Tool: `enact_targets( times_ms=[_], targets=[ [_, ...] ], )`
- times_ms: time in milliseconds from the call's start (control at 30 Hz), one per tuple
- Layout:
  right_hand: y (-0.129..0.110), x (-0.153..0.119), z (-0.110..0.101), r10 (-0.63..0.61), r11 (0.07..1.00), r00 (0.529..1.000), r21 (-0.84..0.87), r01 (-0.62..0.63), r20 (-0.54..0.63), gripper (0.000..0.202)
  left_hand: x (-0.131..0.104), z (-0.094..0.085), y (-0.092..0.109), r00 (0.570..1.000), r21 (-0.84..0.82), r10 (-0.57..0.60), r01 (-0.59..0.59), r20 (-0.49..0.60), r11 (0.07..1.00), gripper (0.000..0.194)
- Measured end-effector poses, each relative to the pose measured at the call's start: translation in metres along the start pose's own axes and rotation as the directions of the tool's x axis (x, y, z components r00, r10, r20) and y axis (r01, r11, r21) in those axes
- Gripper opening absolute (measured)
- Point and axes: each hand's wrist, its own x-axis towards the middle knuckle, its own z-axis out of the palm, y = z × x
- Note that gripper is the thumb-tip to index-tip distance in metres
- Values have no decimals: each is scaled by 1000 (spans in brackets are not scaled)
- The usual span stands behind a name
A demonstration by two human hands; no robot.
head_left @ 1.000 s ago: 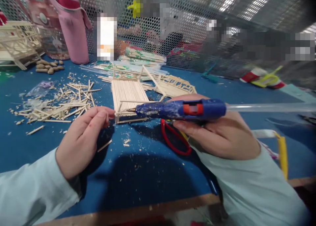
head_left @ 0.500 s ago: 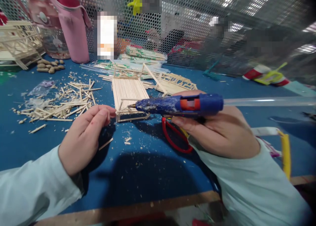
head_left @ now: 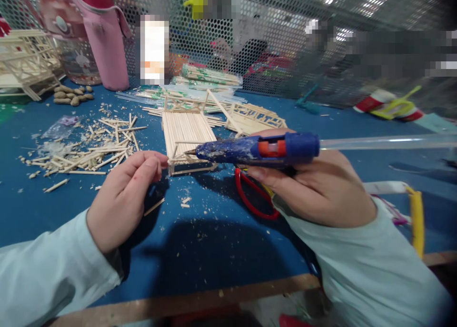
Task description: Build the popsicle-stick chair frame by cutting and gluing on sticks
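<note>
A small model made of thin wooden sticks (head_left: 189, 129) lies flat on the blue table, with a low rail along its near end. My left hand (head_left: 123, 193) is closed, thumb and fingers pinching at the model's near left corner. The exact grip point is partly hidden by the fingertips. In my right hand (head_left: 317, 193) is a blue glue gun (head_left: 228, 152), held sideways with its metal nozzle at the near rail. Whether the tip touches the wood I cannot tell. A long clear glue stick (head_left: 371, 142) runs out of its back end.
Red-handled scissors (head_left: 246, 202) lie under the glue gun. Cut stick pieces (head_left: 96, 158) are heaped on the left, near peanuts (head_left: 66, 98) and a pink bottle (head_left: 107, 51). Bagged sticks (head_left: 210, 77) and another stick panel (head_left: 250, 120) lie behind. A perforated metal screen (head_left: 278, 70) borders the back.
Both hands hold nearly the same pose. The glue gun has shifted very slightly left, its nozzle still at the model's near rail. The view has tilted a little.
</note>
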Motion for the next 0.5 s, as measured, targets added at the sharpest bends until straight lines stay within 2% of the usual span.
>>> enact_targets(
  times_ms=[200,367,433,500],
  targets=[
    [0,-1,-1,-22,999,1000,-39,22,11,12,0,1,-1,1000,-1,13,-13,-5,1000,36],
    [2,-4,0,-56,998,997,-45,53,-61,20,-3,1,1,996,57,56,-52,-72,997,30],
    [1,-6,-2,-18,999,998,-32,16,-61,21,-5,1,3,990,69,88,-81,-112,994,29],
    [3,-8,-5,97,995,988,-26,-101,-118,18,-7,1,5,983,75,119,-109,-140,991,28]
  ],
)
